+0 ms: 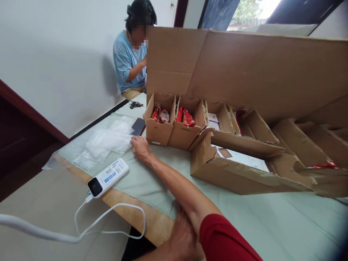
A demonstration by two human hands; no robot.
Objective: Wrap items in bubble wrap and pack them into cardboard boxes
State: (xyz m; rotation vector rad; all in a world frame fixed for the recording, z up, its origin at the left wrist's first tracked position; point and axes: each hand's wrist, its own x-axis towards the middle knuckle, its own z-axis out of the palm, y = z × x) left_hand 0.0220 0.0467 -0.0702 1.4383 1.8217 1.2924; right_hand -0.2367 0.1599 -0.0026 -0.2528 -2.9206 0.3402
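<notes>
My right hand (140, 148) reaches out to the left with fingers pinched on the edge of a clear bubble wrap bag (108, 140). More bubble wrap bags lie loosely piled under and beside it on the table. My left hand (183, 233) is at the table's near edge, partly covered by my right forearm. Its fingers are hidden, and I cannot see anything held there. Just behind my right hand lies a dark phone (138, 127). A white device with a dark screen (108, 177) and a plugged-in white cable (119, 206) lies nearer the edge.
Cardboard bins (160, 134) hold red packets (188, 118). A longer cardboard box (231, 177) with a white item inside stands in front. A tall cardboard panel (244, 69) rises behind. Keys (135, 105) lie at the back. Another person (133, 58) in light blue sits beyond.
</notes>
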